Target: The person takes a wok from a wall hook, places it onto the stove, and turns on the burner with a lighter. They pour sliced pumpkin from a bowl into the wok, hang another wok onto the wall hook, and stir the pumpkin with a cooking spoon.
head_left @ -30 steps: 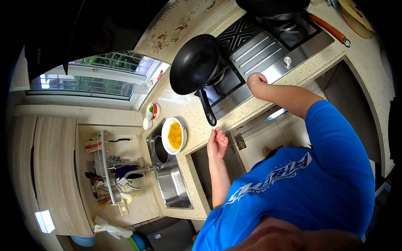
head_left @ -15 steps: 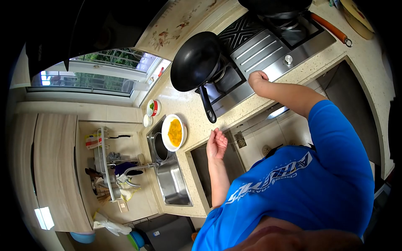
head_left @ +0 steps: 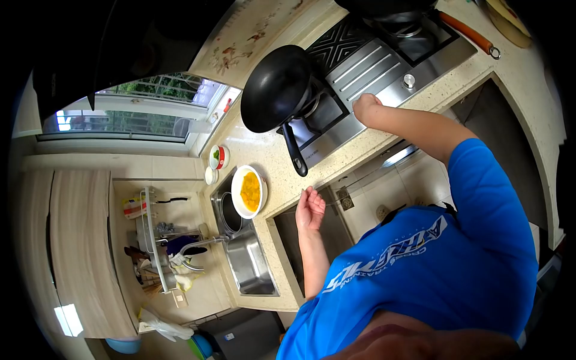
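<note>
My left hand (head_left: 311, 209) is palm up by the counter edge, just short of the pan handle's end, its fingers loosely bent and apart with nothing visible in them. A black wok (head_left: 276, 90) with a black handle sits tilted on the near-left burner. At the front edge of the steel stove (head_left: 330, 141), my right hand (head_left: 366, 110) is curled closed; whatever lies under its fingers is hidden. A silver knob (head_left: 409, 81) shows to its right. To the left, a white bowl (head_left: 236, 193) of yellow-orange pieces rests beside the sink.
Another dark pan (head_left: 390, 7) with an orange-brown handle (head_left: 471, 33) is on the far-right burner. A small red-and-white bowl (head_left: 223, 157) holds something green. The steel sink (head_left: 251, 264) contains a dark round pot (head_left: 230, 213). A dish rack (head_left: 157, 252) stands behind the faucet.
The view has shifted slightly. My right hand has turned a little at the stove's edge, and its fingertips show less. My left hand, the wok and the bowl look nearly the same.
</note>
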The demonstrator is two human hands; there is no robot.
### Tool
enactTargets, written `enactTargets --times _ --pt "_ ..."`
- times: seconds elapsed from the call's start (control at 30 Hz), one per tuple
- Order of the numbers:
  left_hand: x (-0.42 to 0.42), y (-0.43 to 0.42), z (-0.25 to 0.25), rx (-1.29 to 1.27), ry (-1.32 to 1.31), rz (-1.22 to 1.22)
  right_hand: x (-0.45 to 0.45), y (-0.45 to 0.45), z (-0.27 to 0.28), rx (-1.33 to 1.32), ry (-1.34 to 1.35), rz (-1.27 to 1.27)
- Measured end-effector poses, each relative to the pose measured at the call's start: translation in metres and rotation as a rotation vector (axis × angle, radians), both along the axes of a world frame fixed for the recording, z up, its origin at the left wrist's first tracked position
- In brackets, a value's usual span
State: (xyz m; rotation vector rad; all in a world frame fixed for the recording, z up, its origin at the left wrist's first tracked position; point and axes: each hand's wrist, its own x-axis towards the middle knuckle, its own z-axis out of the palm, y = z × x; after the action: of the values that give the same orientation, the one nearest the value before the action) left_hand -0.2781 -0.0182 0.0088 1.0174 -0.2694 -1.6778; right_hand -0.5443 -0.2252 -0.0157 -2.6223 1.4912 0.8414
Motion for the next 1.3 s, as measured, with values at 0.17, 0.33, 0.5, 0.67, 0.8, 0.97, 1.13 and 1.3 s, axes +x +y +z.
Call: enactTargets --times 0.17,0.33,0.5,0.67,0.8,0.97,1.13,1.3 --pt "0.006 0.004 -0.010 0.032 0.011 -0.004 -0.014 0.032 0.024 -0.289 -0.368 -0.209" --pt "0.008 0.008 -0.013 0.045 0.004 -0.023 -0.026 0.080 0.049 -0.052 -0.739 -0.133" --pt "0.009 0.006 -0.012 0.067 -0.014 -0.018 -0.018 0.099 0.029 0.129 -0.833 -0.103" --pt "0.002 0.003 -0.012 0.057 -0.033 -0.030 0.012 0.092 0.056 0.180 -1.282 -0.146" --pt "0.002 0.004 -0.004 0.045 -0.055 -0.021 0.013 0.052 0.060 -0.237 -0.984 -0.316" --pt "0.003 0.014 -0.004 0.110 -0.082 0.062 -0.016 0.033 0.000 -0.306 -0.795 -0.414" --pt "-0.001 0.008 -0.008 0.140 -0.073 0.027 -0.013 0.034 -0.014 -0.411 -0.763 -0.314" --pt "-0.007 -0.007 0.001 0.046 -0.096 -0.050 -0.014 0.034 -0.013 -0.395 -0.732 -0.308"
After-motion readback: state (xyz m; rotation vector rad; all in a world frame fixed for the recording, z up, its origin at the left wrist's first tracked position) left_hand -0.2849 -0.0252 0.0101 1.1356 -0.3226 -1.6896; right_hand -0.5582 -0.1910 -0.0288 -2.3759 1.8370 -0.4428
